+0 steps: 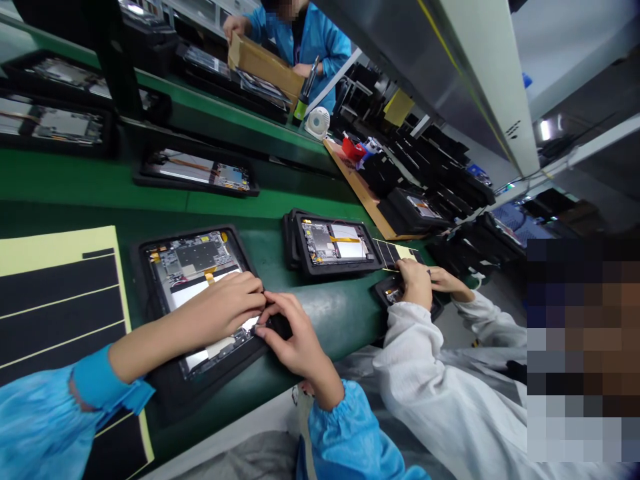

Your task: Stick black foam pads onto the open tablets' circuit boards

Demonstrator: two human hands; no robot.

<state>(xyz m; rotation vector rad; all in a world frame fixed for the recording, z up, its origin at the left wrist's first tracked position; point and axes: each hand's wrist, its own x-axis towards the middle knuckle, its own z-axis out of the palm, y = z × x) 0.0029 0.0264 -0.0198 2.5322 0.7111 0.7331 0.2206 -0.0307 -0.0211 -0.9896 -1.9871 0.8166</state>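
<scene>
An opened tablet (185, 257), with its circuit board and white battery showing, lies in a black foam tray (240, 250). My left hand (233, 301) reaches across the tablet, its fingers bent and close together near the right edge. What sits under those fingertips is hidden. My right hand (297, 337) meets it at that same edge, thumb and fingers pinched near a small dark piece too unclear to name. To the left lies a yellow backing sheet (55, 248) bearing wide black strips (60, 290).
Another opened tablet (337, 240) rests in stacked trays to the right. Beside me, a co-worker's hands (415, 280) work over a smaller tray. More trayed devices (200, 167) stand along the green bench (270, 193). Across it, a person in blue (320, 40) holds a cardboard box (267, 67).
</scene>
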